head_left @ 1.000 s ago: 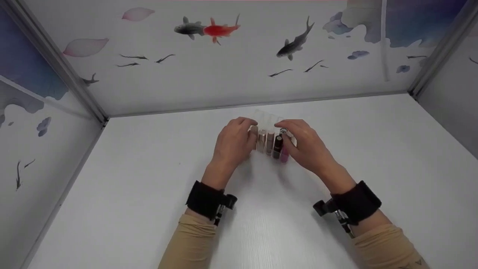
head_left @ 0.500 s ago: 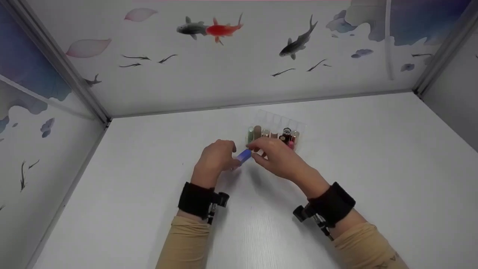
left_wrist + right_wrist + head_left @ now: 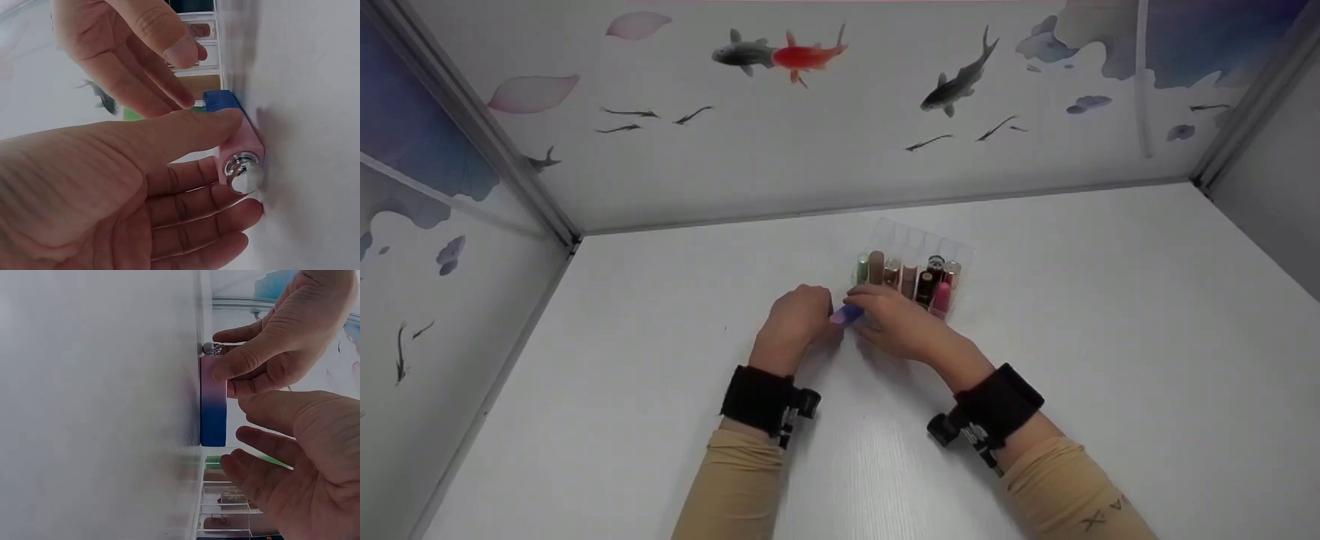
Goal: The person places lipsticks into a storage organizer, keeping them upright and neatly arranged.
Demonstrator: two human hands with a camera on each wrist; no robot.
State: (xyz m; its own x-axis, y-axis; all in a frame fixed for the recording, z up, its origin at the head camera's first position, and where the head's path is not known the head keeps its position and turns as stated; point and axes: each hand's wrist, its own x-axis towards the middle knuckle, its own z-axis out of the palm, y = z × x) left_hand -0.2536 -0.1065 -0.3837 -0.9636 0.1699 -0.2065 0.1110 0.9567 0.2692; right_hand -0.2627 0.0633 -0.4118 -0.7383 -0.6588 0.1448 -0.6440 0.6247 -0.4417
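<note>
A lipstick tube (image 3: pixel 847 313), pink fading to blue with a silver knob (image 3: pixel 243 173) at its pink end, lies on the white table (image 3: pixel 660 390). My left hand (image 3: pixel 821 319) pinches its pink end between thumb (image 3: pixel 230 365) and fingers. My right hand (image 3: pixel 877 311) hovers by the blue end (image 3: pixel 214 430), fingers relaxed and just off the tube. Behind the hands stands a clear organizer (image 3: pixel 919 241) holding several upright lipsticks (image 3: pixel 924 285).
Panels printed with fish (image 3: pixel 802 56) wall in the table at the back and on both sides. Bare white tabletop lies left, right and in front of the hands. Black wrist straps (image 3: pixel 757 401) sit on both arms.
Both hands left the organizer with the pink-blue tube. It was held up between them, and now lies low on the table with my right fingers loosened from it.
</note>
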